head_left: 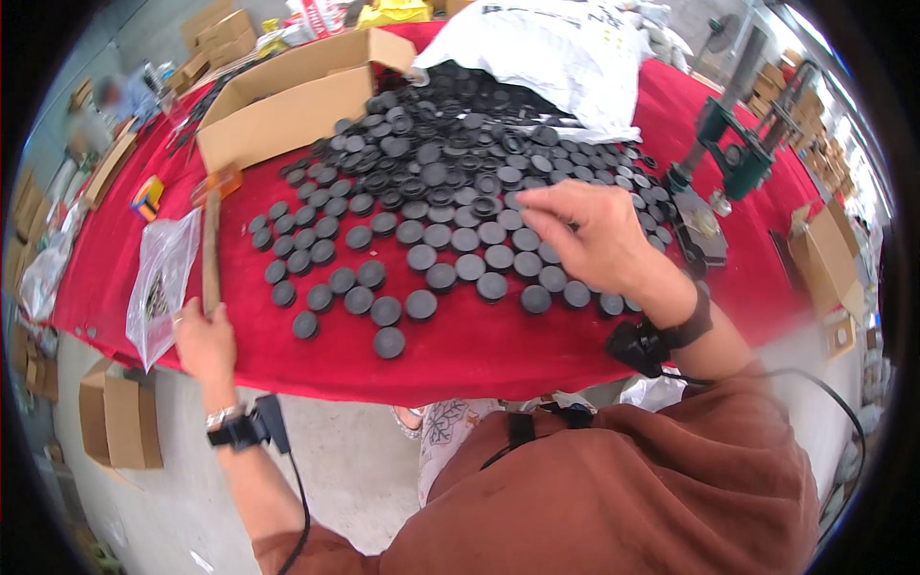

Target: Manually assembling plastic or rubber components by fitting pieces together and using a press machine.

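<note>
Left hand [203, 337]: grip closed round the lower end of a wooden handle [210, 251]. The handle runs up and away from the grip to an orange, translucent head [218, 181], which lies on the red cloth of the bench [479, 350]. It looks like a mallet. The hand sits at the near bench edge.

Right hand [592, 233]: held low over the black caps [422, 257], fingers curled down and pinched together toward them. Whether the grip holds a cap cannot be told; the fingertips hide it.

Caps: round, black, many. Those just left of and below the right grip lie flat and apart, in rough rows. Those beyond it are heaped loose, spilling from a white sack [556, 57] at the far side.

Just left of the left grip: a clear bag [163, 283] with small dark parts inside, hanging partly over the bench edge.
Beyond the mallet head: an open carton [287, 101].
Right of the right grip: a green hand press [733, 158] on a dark base.
Both wrists: black straps with small devices and cables.

Hazards, as judged:
- The nearest caps lie close to the bench edge; a sweep of the right wrist or its cable could knock them to the floor.
- The mallet handle lies close beside the left rows; swinging it round could scatter them.
- The heap is loose; pulling one cap from its foot could slide others onto the sorted rows.
- The bag overhangs the edge; a nudge from the left hand could drop it.
</note>
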The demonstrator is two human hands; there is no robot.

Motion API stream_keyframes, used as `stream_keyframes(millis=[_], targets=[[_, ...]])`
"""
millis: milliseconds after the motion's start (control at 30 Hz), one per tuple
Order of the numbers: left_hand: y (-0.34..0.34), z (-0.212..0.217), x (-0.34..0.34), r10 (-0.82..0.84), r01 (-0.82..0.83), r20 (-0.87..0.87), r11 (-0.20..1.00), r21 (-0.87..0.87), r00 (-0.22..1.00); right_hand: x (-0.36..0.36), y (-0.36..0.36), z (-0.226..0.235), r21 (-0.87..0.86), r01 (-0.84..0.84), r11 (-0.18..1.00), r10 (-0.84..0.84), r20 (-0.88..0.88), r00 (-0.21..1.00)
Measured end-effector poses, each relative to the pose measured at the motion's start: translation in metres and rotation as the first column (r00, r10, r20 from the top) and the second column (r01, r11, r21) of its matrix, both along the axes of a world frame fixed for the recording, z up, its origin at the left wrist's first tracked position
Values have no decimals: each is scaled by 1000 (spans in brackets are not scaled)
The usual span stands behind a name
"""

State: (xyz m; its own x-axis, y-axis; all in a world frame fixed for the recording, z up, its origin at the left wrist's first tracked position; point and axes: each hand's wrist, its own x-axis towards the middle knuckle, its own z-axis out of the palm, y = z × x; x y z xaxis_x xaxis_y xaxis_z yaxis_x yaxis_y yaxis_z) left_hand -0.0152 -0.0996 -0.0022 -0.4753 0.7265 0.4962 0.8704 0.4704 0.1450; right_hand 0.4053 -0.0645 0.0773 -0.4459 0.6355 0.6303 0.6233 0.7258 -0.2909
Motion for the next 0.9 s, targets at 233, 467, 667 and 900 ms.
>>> stream_keyframes(millis=[233, 467, 667, 900], targets=[[37, 76, 121, -677, 586, 369, 736, 339, 637, 36, 88, -25, -87, 162, 983, -133, 274, 953], [148, 48, 141, -656, 737, 341, 628, -249, 674, -26, 155, -50, 2, -302, 953, 234, 628, 743], [194, 39, 157, -662, 754, 364, 599, -270, 656, -33, 191, -70, -27, -396, 918, 318, 646, 694], [278, 25, 151, -679, 742, 351, 666, -76, 645, -20, 267, -54, 153, -121, 981, -36, 749, 662]])
